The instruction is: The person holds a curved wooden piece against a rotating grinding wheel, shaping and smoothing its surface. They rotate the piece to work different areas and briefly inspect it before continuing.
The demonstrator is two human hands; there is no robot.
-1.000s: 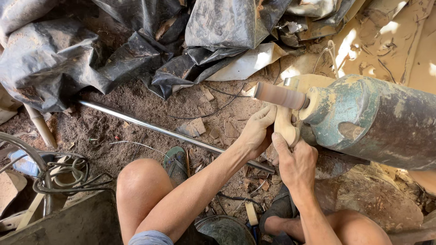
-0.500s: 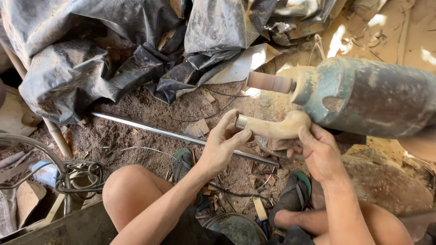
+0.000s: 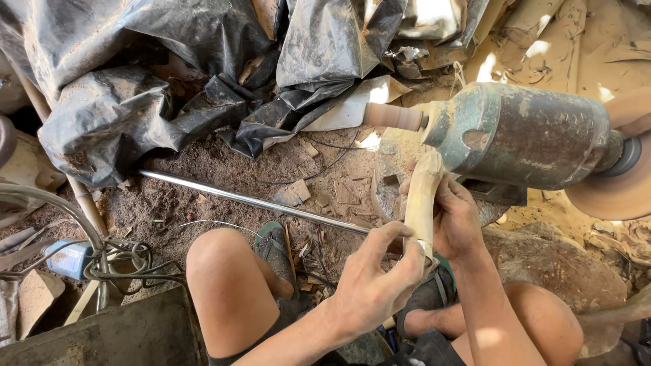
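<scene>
I hold a pale curved piece of carved wood (image 3: 422, 193) upright in front of me. My right hand (image 3: 456, 220) wraps its middle from the right. My left hand (image 3: 376, 278) pinches its lower end, where a thin metal band shows. Just above the wood is a green motor housing (image 3: 522, 135) with a small tan sanding drum (image 3: 393, 116) sticking out of its left end. The top of the wood lies close under the housing; whether they touch cannot be told.
A large disc (image 3: 620, 190) spins or sits at the motor's right end. A metal rod (image 3: 244, 200) lies across the dirt floor. Crumpled black plastic sheeting (image 3: 156, 88) fills the back. Cables and a blue object (image 3: 68, 261) lie at the left. My knees and sandals are below.
I have pulled the wood piece back from the sanding drum and turned it from lying sideways to upright. My left hand shifted from its left tip to its lower end.
</scene>
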